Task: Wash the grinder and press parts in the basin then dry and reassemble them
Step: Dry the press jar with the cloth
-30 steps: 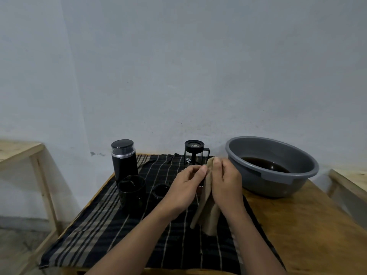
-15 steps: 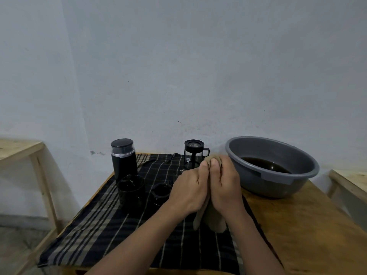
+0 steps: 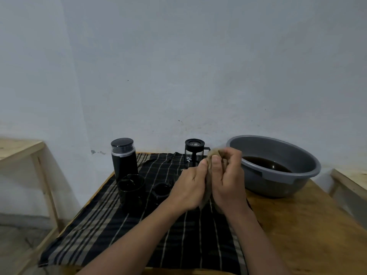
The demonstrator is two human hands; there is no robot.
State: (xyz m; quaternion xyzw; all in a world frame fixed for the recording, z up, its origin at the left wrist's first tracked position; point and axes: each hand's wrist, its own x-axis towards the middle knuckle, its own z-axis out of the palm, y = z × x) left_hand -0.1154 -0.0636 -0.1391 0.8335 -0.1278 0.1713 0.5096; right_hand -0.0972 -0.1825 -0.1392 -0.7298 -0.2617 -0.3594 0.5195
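Round grey plastic basin (image 3: 297, 171): smooth, matt. Tall black cylindrical grinder (image 3: 123, 158): glossy plastic, metallic band. Black striped woven cloth (image 3: 139, 231): matt. Bare wooden table (image 3: 307, 225): unvarnished. Crumpled beige rag (image 3: 213, 153): soft fabric.

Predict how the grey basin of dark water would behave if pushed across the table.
The basin looks like thin plastic, so it may flex. Its dark water would probably slosh and add weight. Wide and low, it seems unlikely to tip.

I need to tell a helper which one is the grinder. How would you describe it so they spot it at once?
Find the striped dark cloth on the wooden table. At its far left corner stands the grinder: the tallest black cylinder there, with a silver band under its cap, unlike the glass press.
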